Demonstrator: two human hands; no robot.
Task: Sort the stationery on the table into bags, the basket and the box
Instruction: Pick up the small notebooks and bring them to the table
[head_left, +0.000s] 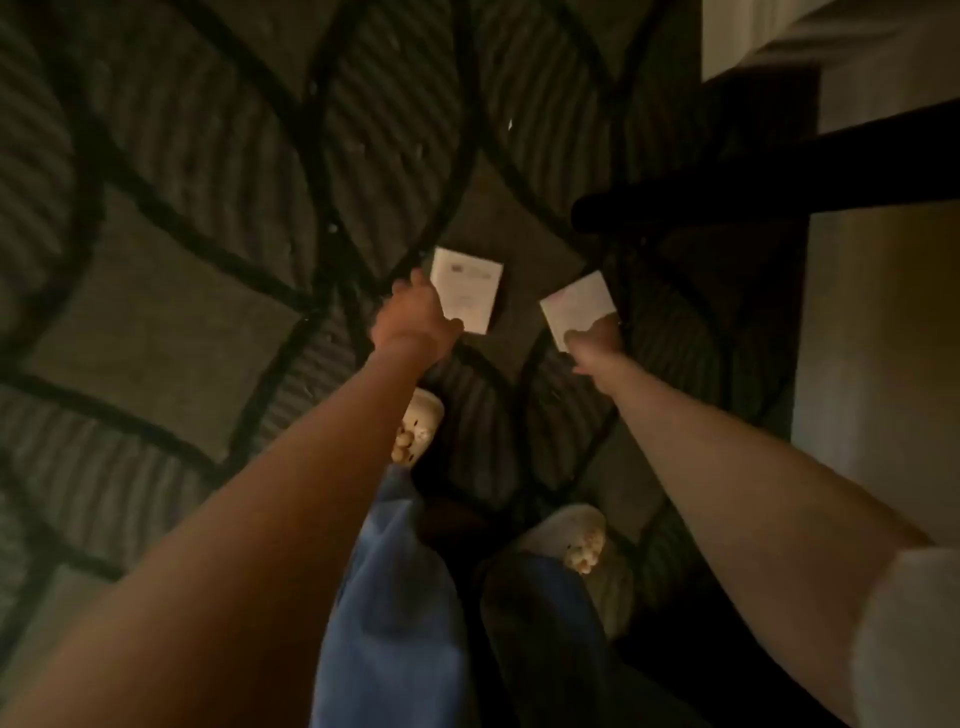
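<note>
Both my arms stretch straight down over a dark patterned carpet. My left hand (415, 317) grips the near left corner of a small white card or pad (470, 286) with faint print on it. A second small white card (574, 306), with a pinkish mark near one corner, is pinched at its near edge by my right hand (597, 345). Both cards are held flat, a little apart from each other. No table, bag, basket or box is in view. The light is dim and the picture is blurred.
The carpet (208, 208) has dark curved bands and ribbed panels. My feet in light slippers (421, 423) and blue trousers stand below the hands. A dark furniture leg or rail (753, 176) crosses the upper right, with a pale wall (883, 338) beside it.
</note>
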